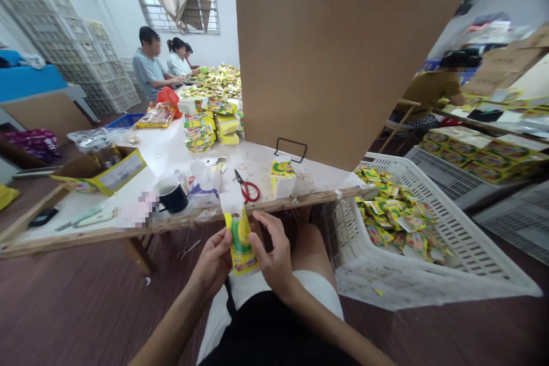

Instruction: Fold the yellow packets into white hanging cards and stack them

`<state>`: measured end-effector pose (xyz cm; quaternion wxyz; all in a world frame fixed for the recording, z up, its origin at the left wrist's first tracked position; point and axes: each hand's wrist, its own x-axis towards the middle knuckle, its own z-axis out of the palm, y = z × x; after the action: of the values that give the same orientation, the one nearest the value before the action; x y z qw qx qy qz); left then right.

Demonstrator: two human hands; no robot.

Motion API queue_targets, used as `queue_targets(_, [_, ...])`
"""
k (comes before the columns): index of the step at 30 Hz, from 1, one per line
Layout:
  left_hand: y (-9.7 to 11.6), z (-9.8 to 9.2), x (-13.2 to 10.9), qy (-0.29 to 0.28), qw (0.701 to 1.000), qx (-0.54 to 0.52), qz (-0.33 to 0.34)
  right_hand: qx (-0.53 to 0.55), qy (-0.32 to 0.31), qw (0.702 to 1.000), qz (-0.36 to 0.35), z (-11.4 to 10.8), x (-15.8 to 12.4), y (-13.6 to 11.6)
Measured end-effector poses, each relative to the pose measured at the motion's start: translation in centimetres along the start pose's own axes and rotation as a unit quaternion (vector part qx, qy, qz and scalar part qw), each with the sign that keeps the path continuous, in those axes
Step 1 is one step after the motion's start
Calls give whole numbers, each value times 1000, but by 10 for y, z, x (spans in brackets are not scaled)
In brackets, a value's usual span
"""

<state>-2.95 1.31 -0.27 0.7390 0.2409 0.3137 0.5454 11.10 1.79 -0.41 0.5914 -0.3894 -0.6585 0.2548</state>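
Left hand [213,260] and right hand [274,249] flank a yellow-and-green packet [241,245] on my feed, on the near side of the counter [165,151]. I see its long axis running near to far, the white end at the far side and leaning slightly left. On the left edge I have a thumb-and-finger pinch; at the right edge, fingers partly spread, though whether they grip I cannot tell. Neither side is clearly nearer to it.

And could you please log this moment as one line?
left hand: holding yellow-green printed packet | right hand: at packet's side | red-handled metal scissors: on white tabletop | white plastic basket: at right
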Motion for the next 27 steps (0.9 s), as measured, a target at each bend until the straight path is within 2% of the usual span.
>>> queue_targets(3, [-7, -2, 2, 13, 999, 45, 27, 52, -47, 992, 109, 4, 7, 8])
queue_targets(8, [-13, -8, 5, 47, 989, 119, 73, 74, -123, 977, 159, -4, 23, 16])
queue_targets(11, [-14, -7, 5, 40, 986, 144, 76, 73, -187, 967, 160, -21, 32, 21])
queue_targets(13, [-15, -4, 4, 25, 981, 170, 88, 74, -205, 963, 156, -29, 35, 22])
queue_targets(18, [-16, 8, -2, 26, 969, 201, 140, 157, -157, 964, 145, -31, 28, 18])
queue_targets(20, [-14, 13, -4, 24, 966, 209, 147, 181, -157, 962, 134, -29, 25, 16])
queue_targets(27, [-5, 15, -9, -58, 964, 248, 82, 180, -252, 940, 144, -44, 28, 24])
